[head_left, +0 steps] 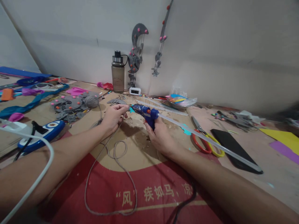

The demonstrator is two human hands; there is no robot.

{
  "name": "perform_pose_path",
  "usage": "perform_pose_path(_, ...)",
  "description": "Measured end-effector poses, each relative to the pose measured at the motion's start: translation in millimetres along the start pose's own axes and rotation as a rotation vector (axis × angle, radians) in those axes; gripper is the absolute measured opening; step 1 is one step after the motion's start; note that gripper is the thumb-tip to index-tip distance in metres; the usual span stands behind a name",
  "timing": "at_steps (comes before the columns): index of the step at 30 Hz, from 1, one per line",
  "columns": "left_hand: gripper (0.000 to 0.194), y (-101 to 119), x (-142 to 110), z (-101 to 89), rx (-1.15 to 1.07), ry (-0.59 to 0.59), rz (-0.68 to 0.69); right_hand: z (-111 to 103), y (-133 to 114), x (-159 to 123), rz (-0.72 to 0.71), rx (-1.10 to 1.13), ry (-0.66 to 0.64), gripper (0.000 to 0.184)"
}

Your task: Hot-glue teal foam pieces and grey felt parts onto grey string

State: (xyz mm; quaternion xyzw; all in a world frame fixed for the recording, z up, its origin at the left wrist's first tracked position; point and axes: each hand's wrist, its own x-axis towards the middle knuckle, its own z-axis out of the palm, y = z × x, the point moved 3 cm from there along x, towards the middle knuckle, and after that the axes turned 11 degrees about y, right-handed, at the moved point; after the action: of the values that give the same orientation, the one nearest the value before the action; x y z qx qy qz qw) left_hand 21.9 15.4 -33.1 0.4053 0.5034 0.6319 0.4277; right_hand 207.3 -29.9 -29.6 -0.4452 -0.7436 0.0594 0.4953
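Observation:
My right hand (161,135) grips a blue hot glue gun (146,112) by its handle. A long clear glue stick (205,139) sticks out of the back of the gun. The nozzle points left, close to the fingertips of my left hand (114,117). Those fingers are pinched together on grey yarn (112,137), and whether a small piece is in them too is hidden. Slack yarn trails down in loops over the red and tan cardboard (105,189). Grey felt shapes (116,101) lie just behind my left hand.
Left are a yarn ball (92,101), grey felt pieces (67,104) and a blue-and-white device (42,135). Right are scissors (207,140) and a black phone (233,149). A bottle (118,76) stands by the wall, beside hanging felt ornaments (134,60). A white cable (44,174) crosses my left forearm.

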Motion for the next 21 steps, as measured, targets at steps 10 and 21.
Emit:
perform_pose_path(10, 0.022, 1.1, -0.5, 0.1, -0.010, -0.001, -0.004, -0.3, -0.6, -1.1, -0.017, -0.003, 0.007, 0.029)
perform_pose_path(21, 0.022, 1.8, 0.0, -0.8, -0.025, 0.012, -0.011, 0.0, -0.5, -0.8, 0.010, 0.005, -0.004, 0.031)
